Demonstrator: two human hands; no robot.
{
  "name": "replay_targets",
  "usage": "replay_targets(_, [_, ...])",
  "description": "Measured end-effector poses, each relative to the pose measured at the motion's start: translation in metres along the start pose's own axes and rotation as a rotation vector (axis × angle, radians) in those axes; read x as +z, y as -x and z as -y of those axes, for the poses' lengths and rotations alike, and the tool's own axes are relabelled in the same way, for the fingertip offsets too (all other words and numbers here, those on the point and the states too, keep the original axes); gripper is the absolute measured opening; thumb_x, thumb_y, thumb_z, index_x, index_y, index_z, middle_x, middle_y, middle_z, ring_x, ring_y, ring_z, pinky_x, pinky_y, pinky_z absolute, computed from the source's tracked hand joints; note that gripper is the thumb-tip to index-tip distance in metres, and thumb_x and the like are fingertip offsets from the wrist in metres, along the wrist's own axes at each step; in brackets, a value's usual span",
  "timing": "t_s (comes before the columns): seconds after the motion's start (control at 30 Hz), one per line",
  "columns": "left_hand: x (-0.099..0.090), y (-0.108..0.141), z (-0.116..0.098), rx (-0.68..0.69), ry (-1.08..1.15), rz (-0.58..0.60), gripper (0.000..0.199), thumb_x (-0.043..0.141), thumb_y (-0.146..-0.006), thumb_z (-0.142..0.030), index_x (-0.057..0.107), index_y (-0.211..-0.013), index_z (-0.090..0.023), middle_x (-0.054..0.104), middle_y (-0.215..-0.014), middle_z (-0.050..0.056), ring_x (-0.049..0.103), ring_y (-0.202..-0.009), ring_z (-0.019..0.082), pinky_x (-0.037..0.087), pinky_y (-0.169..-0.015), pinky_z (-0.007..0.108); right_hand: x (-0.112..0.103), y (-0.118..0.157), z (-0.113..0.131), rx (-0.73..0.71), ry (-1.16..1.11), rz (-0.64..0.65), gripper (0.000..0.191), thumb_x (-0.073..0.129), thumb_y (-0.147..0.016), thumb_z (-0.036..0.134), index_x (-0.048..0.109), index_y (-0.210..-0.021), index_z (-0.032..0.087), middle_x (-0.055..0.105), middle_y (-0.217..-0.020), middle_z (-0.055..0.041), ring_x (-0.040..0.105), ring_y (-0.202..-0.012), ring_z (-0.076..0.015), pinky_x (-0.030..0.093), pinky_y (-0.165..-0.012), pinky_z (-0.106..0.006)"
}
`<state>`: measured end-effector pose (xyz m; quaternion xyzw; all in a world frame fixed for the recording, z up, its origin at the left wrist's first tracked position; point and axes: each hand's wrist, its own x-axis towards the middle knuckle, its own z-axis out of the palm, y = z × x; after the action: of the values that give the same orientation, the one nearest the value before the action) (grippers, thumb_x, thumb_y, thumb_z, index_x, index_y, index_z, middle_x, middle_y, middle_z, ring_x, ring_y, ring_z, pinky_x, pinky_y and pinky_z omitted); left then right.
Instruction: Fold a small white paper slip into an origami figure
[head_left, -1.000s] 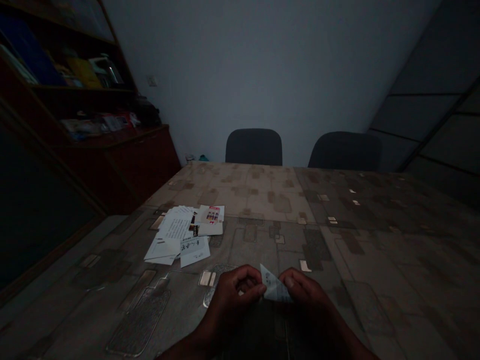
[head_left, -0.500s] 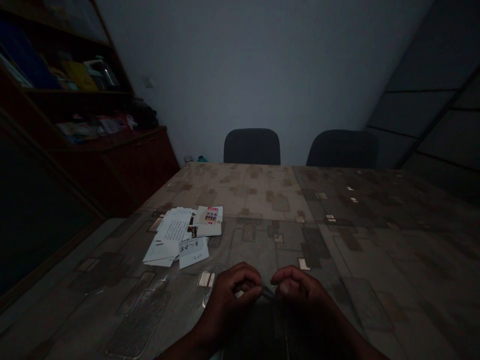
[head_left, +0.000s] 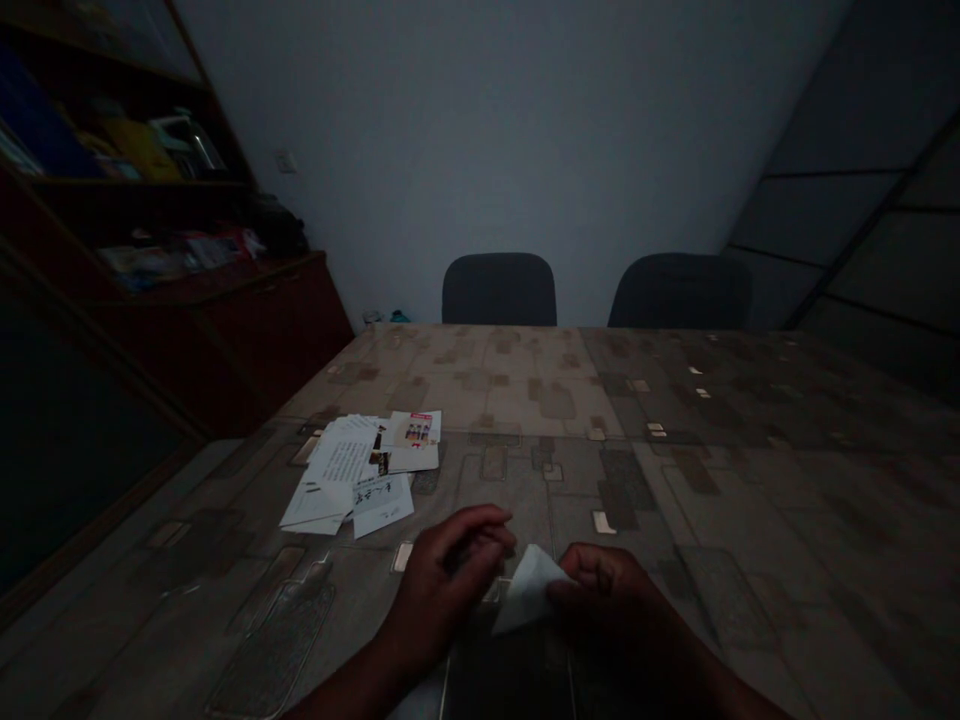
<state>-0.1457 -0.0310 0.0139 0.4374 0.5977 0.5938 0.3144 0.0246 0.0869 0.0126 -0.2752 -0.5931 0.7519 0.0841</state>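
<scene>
Our R hand [head_left: 600, 580] has wht paper piece [head_left: 529, 590] pinched btwn fingers over tabletop [head_left: 517, 480]; our L hand [head_left: 457, 565] just beside, fingers loosely curled; far L, shelf cabinet [head_left: 281, 310] w/ yellow item [head_left: 142, 148] in it

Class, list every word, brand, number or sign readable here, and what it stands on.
None can be quoted with certainty.
Printed card: rows of print, too small to read.
Lower card: larger dark characters, too blurred.
Picture card: marks on a red strip, too small.
Held paper: no readable text.
</scene>
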Motion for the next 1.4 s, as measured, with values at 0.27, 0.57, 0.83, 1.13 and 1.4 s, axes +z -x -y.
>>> replay_targets(0.27, [0.006,0.005,0.007,-0.199,0.096,0.111,0.018,0.071,-0.078,-0.032,0.07,-0.092,-0.02,0.062,-0.076,0.0,0.056,-0.069,0.015,0.04,-0.061,0.022,-0.004,-0.001,0.003,-0.105,0.236,-0.173,0.034,0.064,-0.074,0.049,0.065,-0.072,0.015,0.059,-0.062,-0.0008,0.051,-0.059,-0.0148,0.035,-0.054,-0.024])
replay_targets(0.57, [0.006,0.0,-0.008,0.194,-0.461,-0.043,0.007,0.069,-0.077,-0.02,0.068,-0.069,-0.02,0.062,-0.092,0.006,0.055,-0.09,0.023,0.042,-0.079,0.032,-0.004,0.003,0.011,-0.311,0.522,-0.269,0.04,0.061,-0.076,0.036,0.062,-0.111,0.017,0.065,-0.106,-0.0099,0.059,-0.086,-0.0238,0.045,-0.073,-0.033])
replay_targets(0.83, [0.012,0.002,0.003,-0.28,0.094,0.108,0.017,0.067,-0.08,-0.031,0.065,-0.09,-0.016,0.067,-0.079,0.003,0.059,-0.069,0.017,0.042,-0.061,0.025,-0.006,-0.001,0.005,-0.277,0.351,-0.182,0.045,0.064,-0.075,0.034,0.056,-0.117,0.019,0.06,-0.072,0.0002,0.055,-0.062,-0.0162,0.041,-0.058,-0.028])
replay_targets(1.13, [0.013,-0.002,0.008,-0.317,0.108,0.129,0.031,0.064,-0.078,-0.022,0.059,-0.108,-0.016,0.064,-0.08,0.002,0.058,-0.064,0.014,0.041,-0.056,0.023,-0.008,-0.012,-0.013,-0.192,-0.003,-0.226,0.04,0.073,-0.067,0.032,0.056,-0.101,0.019,0.052,-0.063,0.0065,0.042,-0.049,-0.0075,0.028,-0.048,-0.019])
replay_targets(1.4, [0.003,0.003,0.013,0.424,-0.758,0.02,0.055,0.049,-0.075,-0.002,0.051,-0.125,-0.024,0.058,-0.119,0.01,0.055,-0.105,0.025,0.047,-0.084,0.039,-0.005,-0.007,-0.006,-0.027,-0.279,-0.297,0.035,0.079,-0.064,0.042,0.057,-0.079,0.019,0.051,-0.062,0.0059,0.041,-0.046,-0.0063,0.031,-0.042,-0.017])
